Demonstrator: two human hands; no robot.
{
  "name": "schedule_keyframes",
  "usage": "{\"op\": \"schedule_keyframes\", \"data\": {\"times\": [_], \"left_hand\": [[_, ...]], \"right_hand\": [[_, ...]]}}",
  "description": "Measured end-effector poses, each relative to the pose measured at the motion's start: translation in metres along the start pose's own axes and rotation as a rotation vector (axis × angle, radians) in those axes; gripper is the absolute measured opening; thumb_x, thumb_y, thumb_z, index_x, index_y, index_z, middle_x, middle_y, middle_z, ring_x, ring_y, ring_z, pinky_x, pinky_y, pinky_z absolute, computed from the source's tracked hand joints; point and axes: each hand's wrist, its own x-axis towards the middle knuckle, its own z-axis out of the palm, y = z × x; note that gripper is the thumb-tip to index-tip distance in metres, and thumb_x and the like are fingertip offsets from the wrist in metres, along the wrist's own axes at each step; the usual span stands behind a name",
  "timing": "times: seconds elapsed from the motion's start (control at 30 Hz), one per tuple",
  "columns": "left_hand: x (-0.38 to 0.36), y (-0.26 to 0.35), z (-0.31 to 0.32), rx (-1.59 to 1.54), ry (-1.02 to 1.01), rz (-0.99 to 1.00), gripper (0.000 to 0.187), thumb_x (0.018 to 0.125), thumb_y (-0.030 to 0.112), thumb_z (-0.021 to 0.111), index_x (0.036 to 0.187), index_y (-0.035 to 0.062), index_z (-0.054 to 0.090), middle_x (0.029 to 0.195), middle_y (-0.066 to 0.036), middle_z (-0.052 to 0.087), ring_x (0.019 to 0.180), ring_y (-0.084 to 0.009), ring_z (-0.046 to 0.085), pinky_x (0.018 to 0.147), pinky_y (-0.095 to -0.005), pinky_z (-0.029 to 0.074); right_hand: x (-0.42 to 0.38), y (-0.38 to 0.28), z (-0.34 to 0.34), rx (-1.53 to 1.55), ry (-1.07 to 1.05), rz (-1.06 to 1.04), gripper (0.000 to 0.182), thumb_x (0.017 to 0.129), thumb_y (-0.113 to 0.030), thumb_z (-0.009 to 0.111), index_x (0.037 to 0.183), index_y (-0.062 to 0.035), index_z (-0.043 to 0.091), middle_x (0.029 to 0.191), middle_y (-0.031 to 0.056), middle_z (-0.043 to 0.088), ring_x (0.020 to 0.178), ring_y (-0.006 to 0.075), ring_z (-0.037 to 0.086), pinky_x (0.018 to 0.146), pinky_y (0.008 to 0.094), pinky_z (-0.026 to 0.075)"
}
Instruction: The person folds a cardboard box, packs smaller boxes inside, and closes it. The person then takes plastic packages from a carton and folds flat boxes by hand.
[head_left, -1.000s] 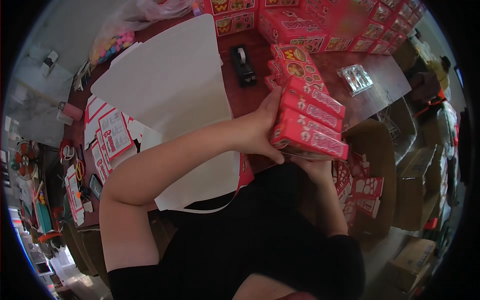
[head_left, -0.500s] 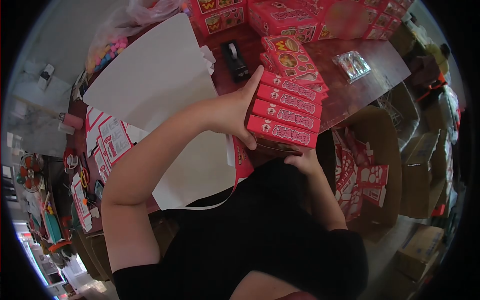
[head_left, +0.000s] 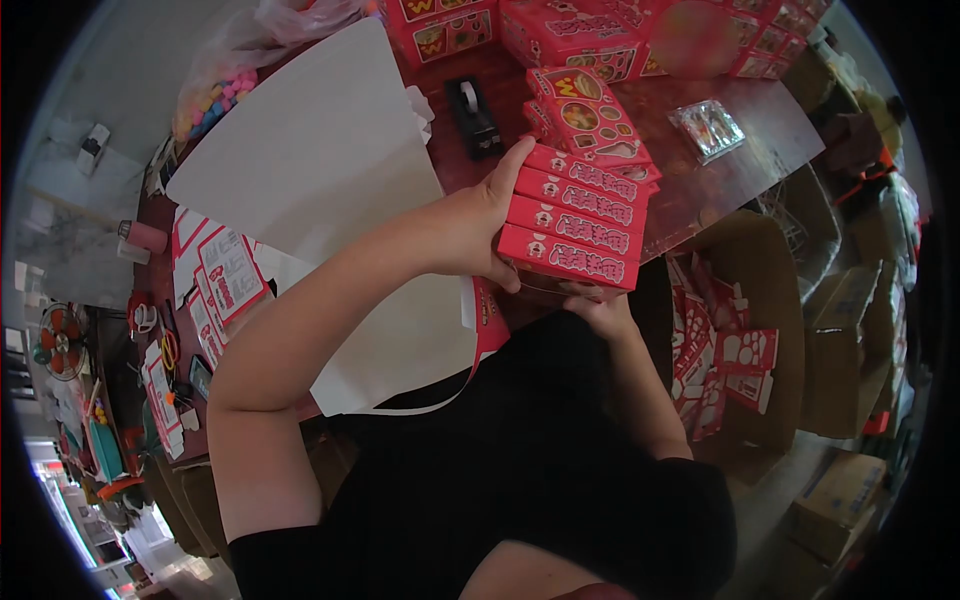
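Note:
A row of several red printed boxes (head_left: 570, 225), stacked face to face with pink lettering on their narrow sides, is held over the table's front edge. My left hand (head_left: 490, 225) wraps the left side of the stack, thumb and fingers spread to its far and near ends. At the near right corner, my right hand (head_left: 605, 312) grips the stack from below, some of its fingers hidden. Just beyond lie more red boxes (head_left: 590, 115). A large white sheet of card (head_left: 310, 140) sits under my left forearm.
A black tape dispenser (head_left: 473, 118) stands behind the stack. To its right lies a clear packet (head_left: 708, 130). Larger red cartons (head_left: 570, 40) line the back. A cardboard box (head_left: 780, 290) of red and white card pieces (head_left: 710, 350) stands at right. Flat printed sheets (head_left: 228, 275) lie at left.
The held stack has barely shifted. My right hand has moved slightly up and its fingers now curl at the stack's near lower corner.

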Motion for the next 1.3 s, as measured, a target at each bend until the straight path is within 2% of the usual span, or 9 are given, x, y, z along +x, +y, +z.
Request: {"op": "schedule_keyframes", "data": {"times": [0.1, 0.2, 0.37, 0.53, 0.73, 0.83, 1.0, 1.17, 1.3], "left_hand": [[-0.001, 0.003, 0.001, 0.073, 0.087, 0.019, 0.126, 0.053, 0.020, 0.086, 0.140, 0.0066, -0.004, 0.138, -0.025, 0.030, 0.120, -0.0378, 0.044, 0.099, -0.0377, 0.039], [-0.007, 0.010, -0.003, 0.075, 0.200, 0.087, 0.123, 0.053, 0.019, 0.087, 0.142, 0.0084, 0.002, 0.134, -0.022, 0.037, 0.122, -0.0351, 0.043, 0.101, -0.0389, 0.038], [-0.051, 0.040, -0.027, 0.003, 0.471, 0.331, 0.112, 0.058, 0.028, 0.085, 0.142, 0.0085, 0.013, 0.130, -0.017, 0.043, 0.122, -0.0294, 0.044, 0.101, -0.0401, 0.036], [-0.135, 0.002, -0.050, 0.453, 0.832, 0.003, 0.087, 0.066, 0.028, 0.080, 0.134, 0.0054, 0.032, 0.120, -0.014, 0.047, 0.112, -0.0264, 0.047, 0.091, -0.0370, 0.042], [-0.208, -0.085, 0.010, 0.299, 1.252, -0.579, 0.066, 0.073, 0.012, 0.072, 0.128, 0.0039, 0.037, 0.113, -0.018, 0.047, 0.099, -0.0253, 0.049, 0.084, -0.0367, 0.043], [-0.232, -0.099, 0.015, -0.523, 1.066, -0.616, 0.056, 0.076, 0.008, 0.067, 0.125, 0.0022, 0.040, 0.078, -0.007, 0.051, 0.070, -0.0137, 0.051, 0.063, -0.0283, 0.045], [-0.237, -0.107, 0.017, -0.237, 1.191, -0.522, 0.047, 0.079, 0.004, 0.061, 0.122, -0.0009, 0.041, 0.076, -0.007, 0.054, 0.069, -0.0140, 0.056, 0.062, -0.0286, 0.046], [-0.226, -0.115, 0.059, -0.289, 1.685, 0.046, 0.038, 0.089, 0.021, 0.057, 0.116, 0.0022, 0.039, 0.080, -0.005, 0.048, 0.066, -0.0109, 0.047, 0.058, -0.0256, 0.041], [-0.247, -0.120, 0.131, 0.086, 1.417, 0.150, 0.095, 0.064, 0.060, 0.073, 0.126, 0.0001, 0.032, 0.115, -0.017, 0.044, 0.105, -0.0257, 0.047, 0.087, -0.0370, 0.040]], "right_hand": [[0.000, 0.009, -0.007, -0.126, 0.055, -0.027, 0.128, 0.061, -0.023, 0.085, 0.141, -0.0118, -0.015, 0.137, 0.0170, 0.032, 0.125, 0.0266, 0.039, 0.101, 0.0419, 0.035], [0.001, -0.006, -0.010, -0.078, 0.107, -0.179, 0.096, 0.060, -0.007, 0.081, 0.133, -0.0067, 0.019, 0.126, 0.0125, 0.045, 0.115, 0.0238, 0.048, 0.097, 0.0401, 0.041], [0.008, -0.059, -0.052, -0.113, -0.028, -0.415, 0.086, 0.066, -0.020, 0.079, 0.137, -0.0063, 0.031, 0.133, 0.0129, 0.044, 0.114, 0.0266, 0.050, 0.098, 0.0430, 0.040], [0.047, -0.141, 0.007, 0.630, -0.117, -0.486, 0.042, 0.091, -0.024, 0.044, 0.126, -0.0020, 0.047, 0.124, 0.0160, 0.053, 0.114, 0.0325, 0.051, 0.096, 0.0476, 0.043], [0.093, -0.161, 0.114, 0.051, -0.502, -0.062, 0.074, 0.065, -0.012, 0.078, 0.127, 0.0017, 0.039, 0.109, 0.0144, 0.056, 0.097, 0.0244, 0.059, 0.085, 0.0347, 0.050], [0.097, -0.187, 0.189, -0.402, -0.581, -0.452, 0.097, 0.055, -0.014, 0.081, 0.136, -0.0079, 0.028, 0.131, 0.0156, 0.039, 0.117, 0.0308, 0.044, 0.097, 0.0420, 0.040], [0.103, -0.173, 0.215, -1.180, -0.956, -0.545, 0.099, 0.051, -0.022, 0.079, 0.138, -0.0160, 0.031, 0.124, 0.0161, 0.041, 0.118, 0.0370, 0.038, 0.103, 0.0451, 0.032], [0.101, -0.133, 0.233, -1.270, -1.109, -0.380, 0.099, 0.053, -0.023, 0.078, 0.139, -0.0197, 0.030, 0.125, 0.0168, 0.039, 0.121, 0.0365, 0.036, 0.104, 0.0468, 0.030], [0.117, -0.114, 0.234, -1.295, -1.015, -0.414, 0.101, 0.052, -0.023, 0.078, 0.140, -0.0203, 0.029, 0.128, 0.0172, 0.038, 0.123, 0.0368, 0.035, 0.103, 0.0472, 0.031]]}}
